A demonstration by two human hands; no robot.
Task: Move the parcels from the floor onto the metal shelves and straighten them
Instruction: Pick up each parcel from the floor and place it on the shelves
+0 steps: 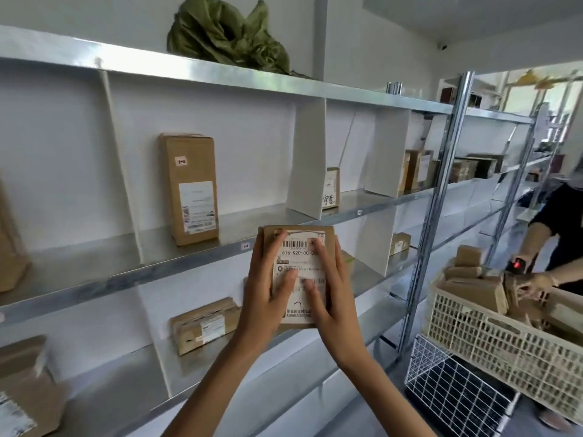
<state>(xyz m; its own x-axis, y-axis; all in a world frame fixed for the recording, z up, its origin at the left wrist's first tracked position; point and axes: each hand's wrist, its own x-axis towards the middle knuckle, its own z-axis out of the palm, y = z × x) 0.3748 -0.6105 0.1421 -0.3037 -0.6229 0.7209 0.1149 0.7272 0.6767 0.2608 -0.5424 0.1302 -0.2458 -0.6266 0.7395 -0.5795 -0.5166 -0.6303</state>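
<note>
I hold a small brown parcel with a white barcode label upright in front of the metal shelves. My left hand grips its left edge, thumb across the label. My right hand grips its right edge, thumb also on the label. The parcel is level with the front lip of the middle shelf. On that shelf a tall brown parcel stands upright to the left. A flat parcel lies on the shelf below.
White dividers split the shelves into bays. A cream plastic crate full of parcels sits at right on a white wire basket. Another person's hands reach into the crate. A green bag lies on the top shelf.
</note>
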